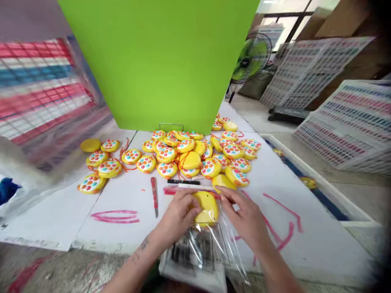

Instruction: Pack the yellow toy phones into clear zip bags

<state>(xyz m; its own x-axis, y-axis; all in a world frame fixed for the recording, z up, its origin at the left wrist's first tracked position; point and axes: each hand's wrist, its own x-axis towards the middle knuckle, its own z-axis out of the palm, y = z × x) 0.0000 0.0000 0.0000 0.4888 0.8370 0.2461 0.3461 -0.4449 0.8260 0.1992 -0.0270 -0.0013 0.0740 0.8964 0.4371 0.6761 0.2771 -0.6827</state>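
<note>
Left hand curled, gripping the left side of a yellow piece — piece is at the clear bag, just below the white pen. Right hand half-curled, fingertips near piece's upper right — can't tell if pinching.

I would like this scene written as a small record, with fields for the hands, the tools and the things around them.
Left hand: at the left edge of a plain yellow piece
Right hand: on its right side, grip unclear
Near side: shiny clear plastic
Tools: red-handled cutter, black marker
Beyond: many dotted yellow pieces, large green panel
</note>
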